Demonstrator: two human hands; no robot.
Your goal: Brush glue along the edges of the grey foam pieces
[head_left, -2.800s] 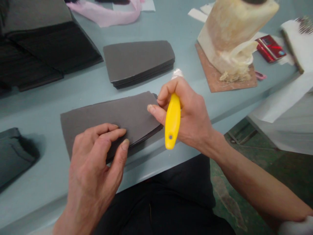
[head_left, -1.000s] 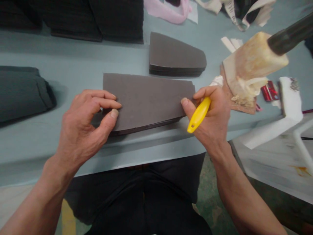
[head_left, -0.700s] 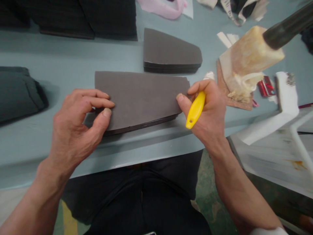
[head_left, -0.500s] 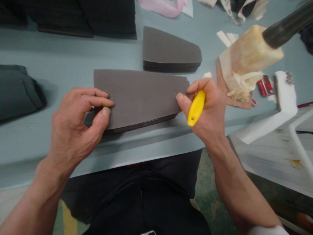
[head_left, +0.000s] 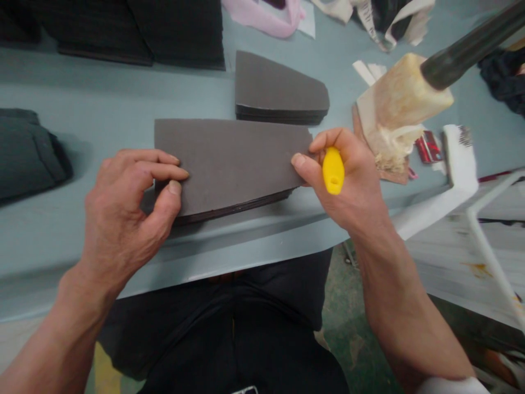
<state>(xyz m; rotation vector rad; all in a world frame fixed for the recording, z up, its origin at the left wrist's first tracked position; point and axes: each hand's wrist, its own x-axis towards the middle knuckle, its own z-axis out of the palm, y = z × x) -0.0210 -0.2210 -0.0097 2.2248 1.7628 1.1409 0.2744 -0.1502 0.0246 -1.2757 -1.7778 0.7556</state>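
Observation:
A tapered dark grey sheet (head_left: 233, 164) lies on top of a stack near the table's front edge. My left hand (head_left: 131, 191) rests its fingertips and thumb on the sheet's left end, fingers apart; its lower fingers are hidden. At the narrow right end, my right hand (head_left: 348, 175) touches the sheet with thumb and forefinger. A yellow-handled tool (head_left: 333, 172) is held in the same right hand, its handle pointing toward me; its working end is hidden. Just behind lies a smaller stack of similar grey pieces (head_left: 281, 85).
Black stacks (head_left: 184, 35) stand at the back left, and a dark green stack (head_left: 28, 153) is at the left. To the right are a stained plastic container (head_left: 394, 96) with a dark tube in it, a red packet (head_left: 429, 146) and a white strip (head_left: 461, 158).
The yellow handle has tilted more upright in my right hand. Both hands stay at the sheet's ends. The view has shifted slightly.

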